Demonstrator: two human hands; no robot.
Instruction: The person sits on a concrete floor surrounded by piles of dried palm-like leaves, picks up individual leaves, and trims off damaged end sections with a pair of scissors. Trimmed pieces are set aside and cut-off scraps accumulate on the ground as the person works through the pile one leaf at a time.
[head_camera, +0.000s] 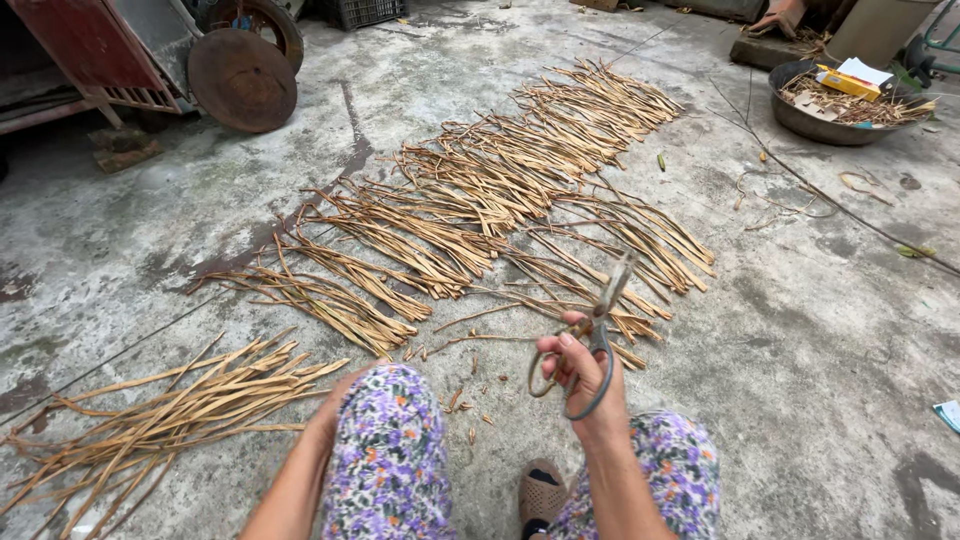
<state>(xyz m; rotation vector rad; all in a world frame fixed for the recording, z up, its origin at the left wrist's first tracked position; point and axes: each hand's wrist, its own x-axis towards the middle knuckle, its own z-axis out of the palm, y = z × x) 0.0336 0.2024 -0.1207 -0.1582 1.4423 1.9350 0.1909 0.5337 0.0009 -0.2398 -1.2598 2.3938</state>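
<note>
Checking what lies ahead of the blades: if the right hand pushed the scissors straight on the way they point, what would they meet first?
Probably the dried strips spread on the concrete floor ahead; the right hand points the scissors up and away, though depth is unclear.

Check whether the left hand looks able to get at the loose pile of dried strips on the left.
Probably yes: the left hand reaches beside the floral knee, with the pile of dried strips right next to it.

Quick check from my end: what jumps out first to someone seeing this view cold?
The long band of dried tan plant strips laid in rows across the concrete floor, running from lower left to upper right. Next, the right hand at bottom centre, holding a pair of scissors with the blades pointing up. The left hand reaches behind a flowered knee toward a separate bundle of strips at lower left.
</note>
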